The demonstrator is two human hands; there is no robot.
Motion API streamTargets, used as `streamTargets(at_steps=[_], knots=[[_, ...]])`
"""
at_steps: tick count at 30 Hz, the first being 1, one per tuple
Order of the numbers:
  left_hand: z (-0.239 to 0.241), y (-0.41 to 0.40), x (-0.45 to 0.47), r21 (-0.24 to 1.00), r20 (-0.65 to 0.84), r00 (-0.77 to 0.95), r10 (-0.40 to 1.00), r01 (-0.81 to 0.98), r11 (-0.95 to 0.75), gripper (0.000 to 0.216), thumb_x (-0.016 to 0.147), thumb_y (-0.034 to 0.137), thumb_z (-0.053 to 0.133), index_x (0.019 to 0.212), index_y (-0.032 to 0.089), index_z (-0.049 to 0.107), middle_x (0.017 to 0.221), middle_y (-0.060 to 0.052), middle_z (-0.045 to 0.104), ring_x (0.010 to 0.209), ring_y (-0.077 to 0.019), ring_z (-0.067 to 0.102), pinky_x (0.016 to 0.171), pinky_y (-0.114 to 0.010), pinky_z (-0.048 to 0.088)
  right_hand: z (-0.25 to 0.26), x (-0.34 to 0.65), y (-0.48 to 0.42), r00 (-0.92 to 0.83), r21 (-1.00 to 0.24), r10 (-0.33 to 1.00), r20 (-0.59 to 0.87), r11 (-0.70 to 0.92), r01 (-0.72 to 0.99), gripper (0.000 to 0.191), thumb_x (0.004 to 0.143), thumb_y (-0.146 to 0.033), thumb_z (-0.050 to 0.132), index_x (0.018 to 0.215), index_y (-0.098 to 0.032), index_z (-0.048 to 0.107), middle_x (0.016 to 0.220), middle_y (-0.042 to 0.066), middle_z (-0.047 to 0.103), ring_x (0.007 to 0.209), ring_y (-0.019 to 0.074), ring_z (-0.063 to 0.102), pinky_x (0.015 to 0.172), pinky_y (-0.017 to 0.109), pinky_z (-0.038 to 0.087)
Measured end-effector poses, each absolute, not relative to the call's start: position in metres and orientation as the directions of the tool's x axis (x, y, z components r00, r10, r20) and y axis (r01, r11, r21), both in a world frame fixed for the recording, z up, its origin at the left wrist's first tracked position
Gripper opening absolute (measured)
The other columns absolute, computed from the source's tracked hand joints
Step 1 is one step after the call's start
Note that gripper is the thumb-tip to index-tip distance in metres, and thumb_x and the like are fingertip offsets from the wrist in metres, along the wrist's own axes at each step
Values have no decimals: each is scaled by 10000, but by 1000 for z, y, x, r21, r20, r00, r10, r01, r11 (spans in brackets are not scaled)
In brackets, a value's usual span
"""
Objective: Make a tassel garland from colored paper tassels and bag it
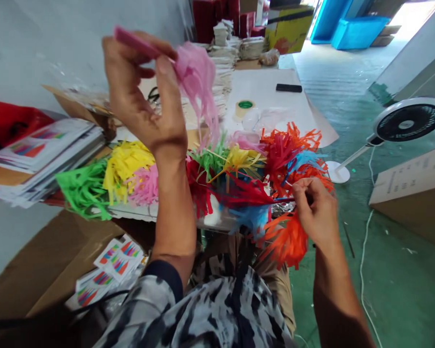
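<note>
Lifting: left hand point(141, 101) is closing thumb and fingers on the handle end of a pink tassel point(199, 82), holding it high over the table point(268, 87); its fringe is hanging down, blurred.
Pinching: right hand point(317, 212) is gripping a thin stick point(282, 199) at the right rim of the pile point(239, 169), fingertips shut on it.
Pile: tassels of many colours are lying along the near table edge, touching and tangling.
Handling: the fringe is looking like thin paper. Holding by the sticks alone and drawing each out along its length, not sideways, is probably sparing the strands from tearing.
Near edge: an orange tassel point(288, 241) is drooping off the edge just under the right hand and is looking liable to slip.
Left: card stacks point(43, 150) are crowding beside the pile, leaving little room.
Far: tape point(245, 105) and phone point(288, 88) are lying beyond the pile, apart from it.
Right: floor is lying open; fan point(408, 121) and box point(416, 193) are standing well apart, and a cable point(364, 261) is trailing between them.
Open room: mostly above the pile.
</note>
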State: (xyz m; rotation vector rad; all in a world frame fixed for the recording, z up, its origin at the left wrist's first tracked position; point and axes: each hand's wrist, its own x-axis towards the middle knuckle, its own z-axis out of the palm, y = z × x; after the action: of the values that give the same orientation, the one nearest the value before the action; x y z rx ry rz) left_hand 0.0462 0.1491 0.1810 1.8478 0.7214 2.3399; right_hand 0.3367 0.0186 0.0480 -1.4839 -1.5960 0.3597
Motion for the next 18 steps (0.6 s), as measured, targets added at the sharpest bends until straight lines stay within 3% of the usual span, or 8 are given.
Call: streamTargets(at_steps=[2,3,5,7,10,15,18], knots=[[178,138,59,398,909,-202,365,162,-903,206,954,447,740,959,242,722,980,-18,612,920,-182,608,938,-328,509,57,342,11,31,-787,927,375,300,539,231,1045,-410,566,904,-229,591,724,-33,509,621,131,460,602,286,369],[171,135,68,453,886,-148,439,84,-887,155,969,388,726,946,235,731,914,-18,607,846,-172,600,848,-319,507,61,343,9,-12,-810,929,369,329,485,234,1044,-405,571,891,-229,588,727,-33,491,630,129,452,599,283,367],[146,131,88,665,747,47,664,-39,-746,137,1019,316,638,972,239,740,838,-13,608,748,-159,588,723,-315,478,66,344,8,-34,-819,922,386,360,446,230,1043,-396,578,887,-228,590,735,-31,484,642,129,451,602,283,364],[111,129,110,814,568,243,787,-22,-581,135,999,305,643,1032,247,761,724,13,567,626,-137,515,590,-296,396,64,340,13,21,-786,909,417,349,510,224,1046,-400,574,904,-229,600,739,-29,507,644,131,462,615,290,367],[61,124,139,925,374,320,870,-54,-377,161,970,332,659,1019,230,773,729,8,591,645,-130,510,617,-295,401,53,331,28,87,-734,898,432,294,612,253,1057,-439,541,925,-231,596,733,-24,549,629,139,483,626,305,375],[23,110,161,949,260,320,911,-258,-180,319,939,447,730,1169,235,665,713,36,578,657,-124,528,636,-275,419,36,316,43,237,-767,870,433,217,603,300,1068,-493,496,962,-227,584,728,-25,564,611,148,495,617,306,380],[20,105,162,945,225,324,919,-303,-124,338,922,489,748,1083,236,592,739,33,607,676,-124,563,655,-271,443,35,309,45,310,-788,837,450,209,579,310,1069,-503,491,956,-227,576,712,-37,531,598,140,464,609,300,366]])
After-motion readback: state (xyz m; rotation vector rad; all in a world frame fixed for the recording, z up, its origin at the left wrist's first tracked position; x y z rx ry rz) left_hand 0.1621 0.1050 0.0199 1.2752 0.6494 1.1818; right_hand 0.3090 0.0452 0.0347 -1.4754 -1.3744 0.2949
